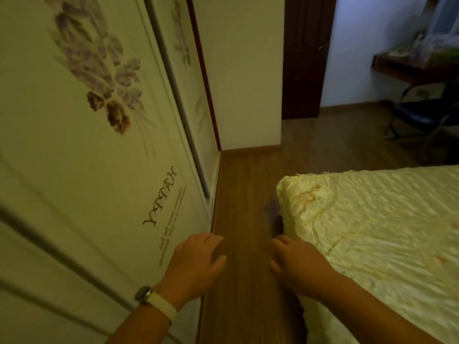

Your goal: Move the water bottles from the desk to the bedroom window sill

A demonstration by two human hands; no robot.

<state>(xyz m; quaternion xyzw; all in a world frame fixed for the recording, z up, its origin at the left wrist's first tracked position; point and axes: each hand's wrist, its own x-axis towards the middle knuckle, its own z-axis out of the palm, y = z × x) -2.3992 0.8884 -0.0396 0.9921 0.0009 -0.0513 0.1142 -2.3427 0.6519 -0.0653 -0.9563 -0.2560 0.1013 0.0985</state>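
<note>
Both your hands are free: your left hand [196, 261] hangs loosely open with curled fingers beside the wardrobe door [82, 150], and your right hand [295, 264] is relaxed and carries nothing, just past the near corner of the bed [372, 234]. You look to be on the way to fetch bottles, so keep to the strip of wooden floor [243, 194] between wardrobe and bed and head for the doorway [352, 58]. The desk [417, 68] shows dimly at the far right, with blurred clear things on it that may be the water bottles; no container's contents can be read from here.
</note>
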